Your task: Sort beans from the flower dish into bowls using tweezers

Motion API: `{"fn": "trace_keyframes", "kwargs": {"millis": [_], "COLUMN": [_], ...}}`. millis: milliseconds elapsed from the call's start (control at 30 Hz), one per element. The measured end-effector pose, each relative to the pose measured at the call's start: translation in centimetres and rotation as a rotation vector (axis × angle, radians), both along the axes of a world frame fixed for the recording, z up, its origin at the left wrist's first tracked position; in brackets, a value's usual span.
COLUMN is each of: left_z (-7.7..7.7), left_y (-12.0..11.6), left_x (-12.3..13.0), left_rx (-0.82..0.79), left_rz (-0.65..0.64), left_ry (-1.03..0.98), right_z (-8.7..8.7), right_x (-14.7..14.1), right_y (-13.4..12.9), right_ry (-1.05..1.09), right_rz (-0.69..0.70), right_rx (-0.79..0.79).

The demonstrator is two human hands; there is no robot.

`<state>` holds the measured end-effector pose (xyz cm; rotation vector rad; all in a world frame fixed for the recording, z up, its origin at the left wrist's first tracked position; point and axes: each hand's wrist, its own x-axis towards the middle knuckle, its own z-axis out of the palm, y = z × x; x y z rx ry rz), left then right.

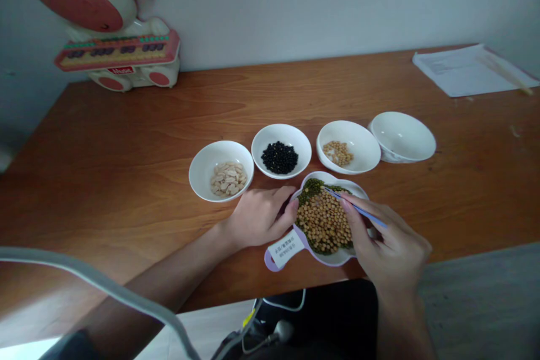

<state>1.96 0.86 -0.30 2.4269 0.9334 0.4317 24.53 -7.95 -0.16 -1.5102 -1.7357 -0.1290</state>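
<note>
My left hand (259, 216) grips the left edge of a white and lilac flower-shaped tray (333, 260), thumb and index finger at its rim. The tray has a short handle with a printed label (286, 248). Inside it lie many tan soybeans (324, 222), with green mung beans (313, 185) around them. My right hand (390, 247) pinches a pair of blue tweezers (368, 215) over the tray's right side. The tweezer tips touch or hover over the beans near the top; whether they hold one is too small to tell.
Behind the tray stand white bowls in a row: one with pale flat seeds (228, 179), one with black beans (279, 157), one with some soybeans (337, 153), and a fourth bowl (403, 138). A toy keyboard (122, 50) and papers (472, 70) are farther back. A grey cable (97, 287) crosses lower left.
</note>
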Motion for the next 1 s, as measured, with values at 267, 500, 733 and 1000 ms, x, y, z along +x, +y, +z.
{"fn": "trace_keyframes", "kwargs": {"millis": [267,500,733,1000], "left_z": [0.13,0.07,0.04,0.0], "left_y": [-0.05,-0.08,0.0,-0.08], "left_x": [-0.05,0.01,-0.05,-0.06], "left_rx": [0.006,0.01,0.01,-0.002], "left_rz": [0.0,0.007,0.005,0.003], "left_ry": [-0.004,-0.006,-0.011,-0.017], "right_z": [0.27,0.04,0.36,0.81], "right_x": [-0.19,-0.09,-0.23,-0.36], "right_y": [0.23,0.16,0.06,0.11], "right_ry": [-0.018,-0.017,0.002,0.063], "right_rz": [-0.007,-0.018,-0.018,-0.238], "right_rx": [-0.027,-0.059,-0.033,0.223]}}
